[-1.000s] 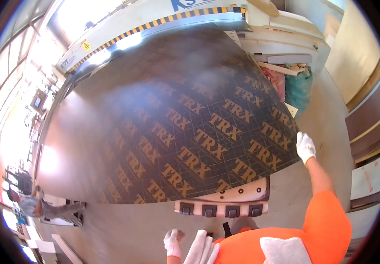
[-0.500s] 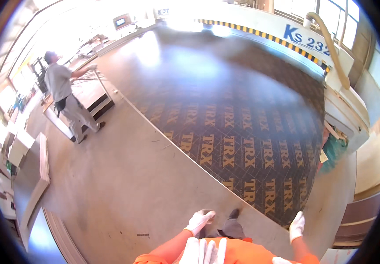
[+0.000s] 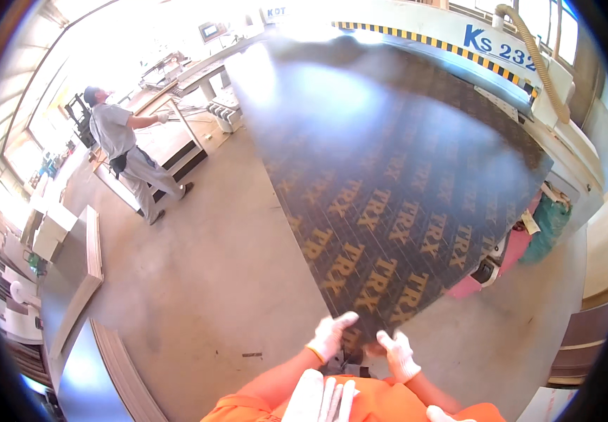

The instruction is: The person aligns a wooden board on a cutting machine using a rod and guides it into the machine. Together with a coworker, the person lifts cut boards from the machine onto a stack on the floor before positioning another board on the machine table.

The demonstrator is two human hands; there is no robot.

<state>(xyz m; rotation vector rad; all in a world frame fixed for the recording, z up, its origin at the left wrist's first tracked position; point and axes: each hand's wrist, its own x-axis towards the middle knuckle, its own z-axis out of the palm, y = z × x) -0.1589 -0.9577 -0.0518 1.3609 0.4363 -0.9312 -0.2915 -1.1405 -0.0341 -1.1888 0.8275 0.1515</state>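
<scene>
A huge dark panel (image 3: 388,176) with gold printing spreads ahead of me, its near corner pointing at my body. At that corner my left hand (image 3: 332,337), in a white glove, is closed on the edge with its thumb on top. Just to the right, my white-gloved right hand (image 3: 399,355) closes on the other side of the same corner, thumb up; its fingers are partly hidden and blurred. A pair of white gloves (image 3: 318,397) lies against my orange shirt (image 3: 374,401) at the lower edge.
A white machine beam (image 3: 451,42) with a yellow-black stripe crosses the far side. To the left, a person in grey (image 3: 121,141) stands at a cart (image 3: 170,155). Stacked boards (image 3: 117,366) are at lower left, brown boards (image 3: 578,352) at right. Pink machine parts (image 3: 494,264) show beside the panel.
The panel has swung, its near corner moving left toward my body and its left edge turning away. My right hand has come left to the corner, beside my left hand. Pink machine parts now show.
</scene>
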